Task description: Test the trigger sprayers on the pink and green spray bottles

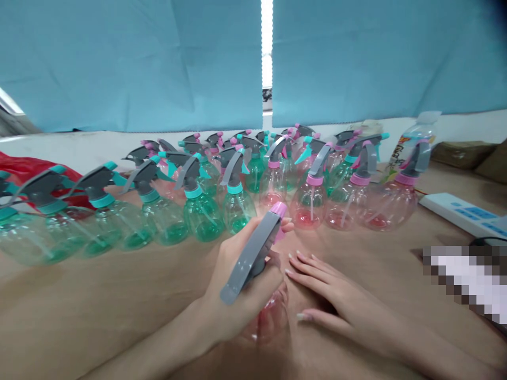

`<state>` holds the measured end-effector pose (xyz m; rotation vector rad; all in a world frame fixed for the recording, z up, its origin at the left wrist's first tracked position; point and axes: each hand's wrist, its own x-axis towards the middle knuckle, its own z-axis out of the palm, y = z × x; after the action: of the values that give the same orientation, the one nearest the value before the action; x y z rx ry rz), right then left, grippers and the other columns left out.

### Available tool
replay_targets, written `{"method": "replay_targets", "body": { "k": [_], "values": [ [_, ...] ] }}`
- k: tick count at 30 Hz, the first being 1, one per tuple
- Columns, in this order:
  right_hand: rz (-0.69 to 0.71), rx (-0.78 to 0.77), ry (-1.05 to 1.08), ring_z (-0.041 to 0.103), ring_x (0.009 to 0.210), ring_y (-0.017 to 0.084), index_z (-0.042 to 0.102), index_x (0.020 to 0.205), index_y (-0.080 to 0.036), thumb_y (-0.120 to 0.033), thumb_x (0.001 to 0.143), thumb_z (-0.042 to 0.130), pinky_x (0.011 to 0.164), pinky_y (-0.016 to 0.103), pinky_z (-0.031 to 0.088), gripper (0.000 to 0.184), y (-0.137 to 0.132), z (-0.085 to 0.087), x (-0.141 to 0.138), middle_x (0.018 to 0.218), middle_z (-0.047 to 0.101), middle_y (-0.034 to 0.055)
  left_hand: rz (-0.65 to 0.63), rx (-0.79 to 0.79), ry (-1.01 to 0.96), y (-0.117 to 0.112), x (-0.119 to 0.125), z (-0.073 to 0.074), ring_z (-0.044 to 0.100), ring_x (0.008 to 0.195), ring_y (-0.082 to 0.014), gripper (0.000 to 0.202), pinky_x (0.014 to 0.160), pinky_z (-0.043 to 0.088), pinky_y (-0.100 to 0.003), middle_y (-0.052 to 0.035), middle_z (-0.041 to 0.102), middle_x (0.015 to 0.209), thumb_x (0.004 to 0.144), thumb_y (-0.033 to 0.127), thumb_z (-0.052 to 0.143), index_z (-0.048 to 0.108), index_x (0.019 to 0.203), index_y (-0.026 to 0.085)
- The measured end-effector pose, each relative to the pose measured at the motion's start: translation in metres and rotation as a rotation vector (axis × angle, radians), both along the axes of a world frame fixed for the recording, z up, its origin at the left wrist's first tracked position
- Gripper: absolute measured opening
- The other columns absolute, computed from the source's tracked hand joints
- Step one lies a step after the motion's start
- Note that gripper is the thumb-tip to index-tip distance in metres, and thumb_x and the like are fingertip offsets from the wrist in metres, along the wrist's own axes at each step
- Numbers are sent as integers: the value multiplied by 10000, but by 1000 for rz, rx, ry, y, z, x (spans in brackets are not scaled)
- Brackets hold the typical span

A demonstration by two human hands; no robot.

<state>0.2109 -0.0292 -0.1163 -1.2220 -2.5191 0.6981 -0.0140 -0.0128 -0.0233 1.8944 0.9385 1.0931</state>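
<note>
My left hand (237, 285) is wrapped round the neck of a clear pink spray bottle (271, 319) with a grey trigger head (253, 253) and a pink nozzle, held low over the brown table (99, 295). Close to the bottle's right side, my right hand (328, 290) lies flat with its fingers stretched out and holds nothing. Beyond both hands stand several rows of finished spray bottles, green ones (200, 211) with teal collars on the left and pink ones (311, 203) on the right.
A white remote control (459, 214) lies at the right edge. A clear labelled drink bottle (412, 140) stands behind the pink bottles. Something red (31, 169) lies at the far left. Blue curtains (138, 63) hang behind the table. A blurred patch covers the lower right.
</note>
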Motion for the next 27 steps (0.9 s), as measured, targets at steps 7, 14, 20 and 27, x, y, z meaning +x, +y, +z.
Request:
{"method": "replay_targets", "body": {
  "k": [7,14,20,27],
  "values": [
    [5,-4,21,198,1468,291,345,1502,-310,-590,934,509,1194,528,171,654,2,-2,1,1588,277,13,11,-34,6,-1,2,5,466,548,-125,362,538,450,-268,44,530,655,730,144,545,582,1080,229],
    [4,5,-2,201,1468,288,343,1504,-304,-602,938,491,1192,527,184,657,2,-2,1,1590,274,14,21,-46,-10,-2,3,7,451,535,-124,273,513,431,-260,44,509,643,725,155,546,582,986,229],
    [-4,18,26,213,1465,291,348,1501,-296,-590,939,501,1190,528,187,653,1,-2,0,1586,286,25,18,-37,18,-1,3,8,452,526,-128,298,523,440,-271,44,526,628,716,159,529,596,998,229],
    [-6,7,37,209,1465,300,335,1503,-308,-585,937,510,1183,541,199,654,1,-1,0,1586,283,26,0,-47,18,0,3,9,444,534,-126,314,525,402,-271,45,529,667,692,134,521,566,987,234]
  ]
}}
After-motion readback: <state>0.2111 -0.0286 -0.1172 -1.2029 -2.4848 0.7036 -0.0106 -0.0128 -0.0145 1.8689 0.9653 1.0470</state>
